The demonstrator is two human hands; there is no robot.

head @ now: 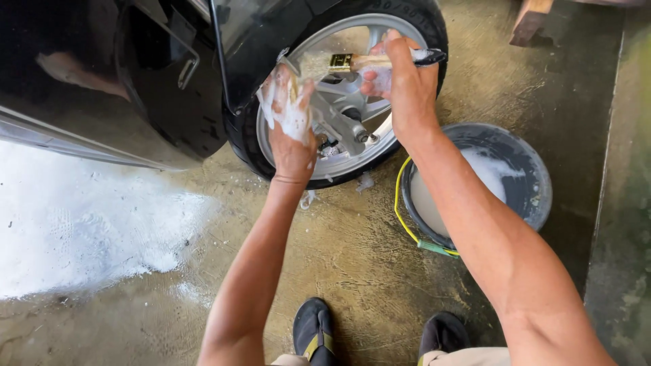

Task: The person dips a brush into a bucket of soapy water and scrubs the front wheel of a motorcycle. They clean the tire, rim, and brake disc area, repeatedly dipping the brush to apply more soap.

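Far left, a wide patch of white foam [81, 224] lay on the wet concrete floor [339, 257], below the glossy black bodywork [102, 74] of a scooter. Next right, the left hand [290, 125] was coated in suds, fingers curled loosely and pressed against the silver alloy wheel [346, 108] near its left rim; whether it gripped a cloth or sponge under the foam could not be told. The black tyre [434, 27] ringed the wheel. The right hand [400, 78] was closed around the handle of a brush [380, 61] with a brass-coloured ferrule, held across the spokes at the upper part of the wheel. Right of that forearm stood a dark bucket [522, 169] of soapy water with a yellow wire handle. Two dark shoes [312, 329] showed at the bottom edge.
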